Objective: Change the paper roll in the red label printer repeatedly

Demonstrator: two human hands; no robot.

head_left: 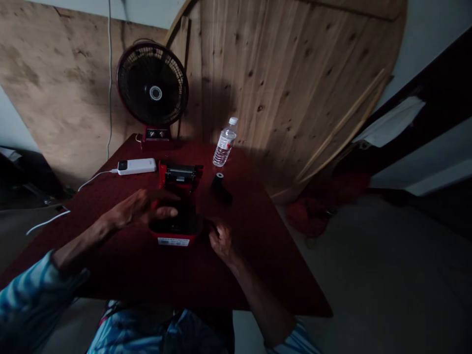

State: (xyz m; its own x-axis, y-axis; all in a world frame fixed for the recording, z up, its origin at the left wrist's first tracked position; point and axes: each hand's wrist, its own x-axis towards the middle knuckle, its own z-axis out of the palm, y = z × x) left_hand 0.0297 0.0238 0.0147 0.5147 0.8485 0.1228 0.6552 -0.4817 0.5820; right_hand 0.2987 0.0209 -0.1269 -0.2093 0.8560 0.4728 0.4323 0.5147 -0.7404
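Observation:
A small red and black machine (173, 228) with its lid (180, 174) raised sits on the dark red table; it looks like a label printer. A white label strip is on its front face. My left hand (142, 209) reaches over the machine's open body, thumb and fingers stretched out and apart. At the machine's right side, my right hand (221, 240) has its fingers curled in; shadow hides whatever may be in them. Beyond that hand lies a dark roll-shaped thing (221, 189) with a pale ring at its end.
A clear water bottle (224, 142) stands behind the roll. A white power bank (136, 166) with a cable lies at the left, and a red fan (153, 88) stands at the back. The table's right edge (295, 241) slants toward me. Wooden boards lean behind.

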